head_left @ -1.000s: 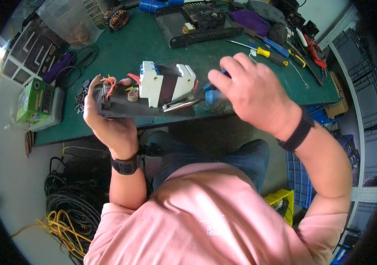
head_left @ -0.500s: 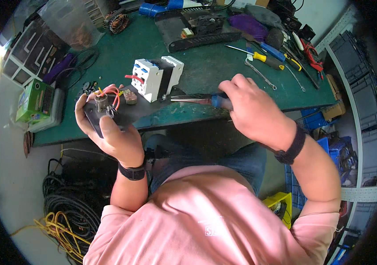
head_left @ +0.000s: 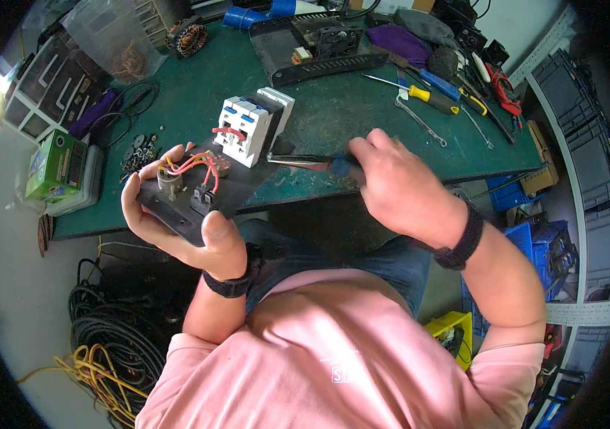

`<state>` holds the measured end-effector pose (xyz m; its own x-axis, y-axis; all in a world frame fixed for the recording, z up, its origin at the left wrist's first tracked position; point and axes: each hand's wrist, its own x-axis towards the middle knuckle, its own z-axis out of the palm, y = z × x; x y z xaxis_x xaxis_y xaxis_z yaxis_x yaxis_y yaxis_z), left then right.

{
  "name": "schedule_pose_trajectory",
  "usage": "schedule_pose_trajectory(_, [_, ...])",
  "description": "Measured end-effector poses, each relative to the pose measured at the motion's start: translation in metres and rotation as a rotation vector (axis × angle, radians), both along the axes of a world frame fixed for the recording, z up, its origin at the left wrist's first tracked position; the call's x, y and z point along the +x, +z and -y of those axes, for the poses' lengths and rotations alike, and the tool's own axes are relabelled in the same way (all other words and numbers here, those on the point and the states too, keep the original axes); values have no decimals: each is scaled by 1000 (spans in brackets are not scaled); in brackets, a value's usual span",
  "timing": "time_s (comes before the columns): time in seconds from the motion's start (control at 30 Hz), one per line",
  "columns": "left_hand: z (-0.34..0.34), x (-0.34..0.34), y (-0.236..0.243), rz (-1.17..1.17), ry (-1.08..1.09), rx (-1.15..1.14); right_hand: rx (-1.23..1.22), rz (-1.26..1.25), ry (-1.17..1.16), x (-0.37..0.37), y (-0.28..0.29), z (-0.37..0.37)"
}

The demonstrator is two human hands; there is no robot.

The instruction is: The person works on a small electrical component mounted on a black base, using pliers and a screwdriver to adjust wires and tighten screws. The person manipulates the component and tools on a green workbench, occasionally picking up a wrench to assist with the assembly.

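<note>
My left hand [head_left: 223, 250] grips the near left end of a dark flat panel [head_left: 237, 191], tilted at the bench's front edge. On the panel stand white circuit breakers [head_left: 233, 134] with blue marks and a short red wire. Nearer my left fingers are a round metal connector [head_left: 170, 187] and a small black switch [head_left: 203, 199], joined by red and yellow wires [head_left: 201, 161]. My right hand [head_left: 405, 186] is closed around long-nosed pliers [head_left: 301, 161]. Their tips meet the panel's right edge beside the breakers; whether they pinch a small fastener there I cannot tell.
On the green bench [head_left: 333, 118] lie a yellow-handled screwdriver [head_left: 419, 92], wrenches [head_left: 419, 120] and loose small hardware [head_left: 140, 154]. A black metal housing [head_left: 319, 50] sits at the back. A green box [head_left: 57, 164] stands left; coiled cables [head_left: 115, 336] lie below.
My left hand has tipped the panel, so its top, switch and wires now face me more. The pliers have shifted slightly left, along with my right hand.
</note>
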<state>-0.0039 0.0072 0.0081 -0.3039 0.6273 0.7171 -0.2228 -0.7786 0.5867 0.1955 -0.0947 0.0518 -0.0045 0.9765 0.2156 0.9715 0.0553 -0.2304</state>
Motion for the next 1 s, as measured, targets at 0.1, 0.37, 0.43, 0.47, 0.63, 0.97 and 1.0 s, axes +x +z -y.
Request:
schedule_pose_trajectory(0.1, [1, 0, -1, -34, 29, 15, -25, -19, -28, -5, -2, 0])
schedule_pose_trajectory(0.37, [3, 2, 1, -35, 56, 34, 0, 6, -54, -9, -14, -6])
schedule_pose_trajectory(0.43, [3, 1, -4, -96, 90, 72, -32, -51, -72, -11, -21, -7])
schedule_pose_trajectory(0.47, [3, 1, -7, -126, 107, 90, -47, -80, -82, -13, -22, -7])
schedule_pose_trajectory(0.63, [4, 3, -18, -281, 212, 166, -132, -133, -150, -26, -25, -6])
schedule_pose_trajectory(0.97, [5, -4, -34, -253, 168, 12, -243, -20, -135, -28, -25, -7])
schedule_pose_trajectory(1.0, [4, -6, -35, -251, 177, -6, -247, 10, -121, -26, -25, -7])
